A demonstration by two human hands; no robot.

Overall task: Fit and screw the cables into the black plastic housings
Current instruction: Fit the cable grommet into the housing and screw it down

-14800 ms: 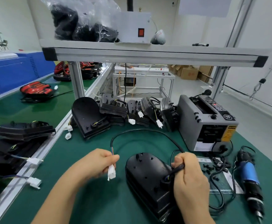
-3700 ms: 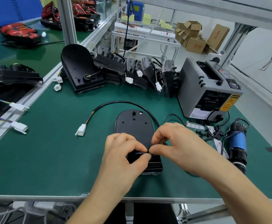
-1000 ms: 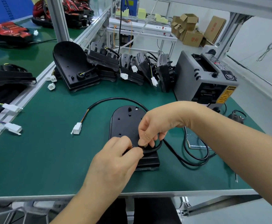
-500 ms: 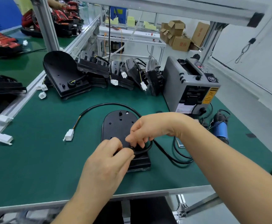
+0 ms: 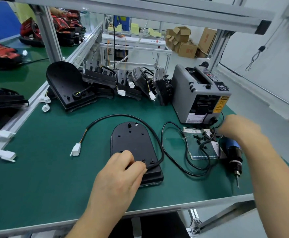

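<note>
Pinching cable (image 5: 123,115) at housing (image 5: 131,140), left hand (image 5: 121,176), right hand (image 5: 238,126) blurred over screws (image 5: 201,138), grip unclear

Right hand (image 5: 238,127): off the housing (image 5: 131,143) at centre frame; now blurred at far right, over the screws (image 5: 203,138) below the grey machine (image 5: 184,93). Cable (image 5: 123,115): released by that hand.

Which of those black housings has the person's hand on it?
The housing lying flat alone mid-table: the left hand holds its cable. The other housings are heaped at the back, untouched.
</note>
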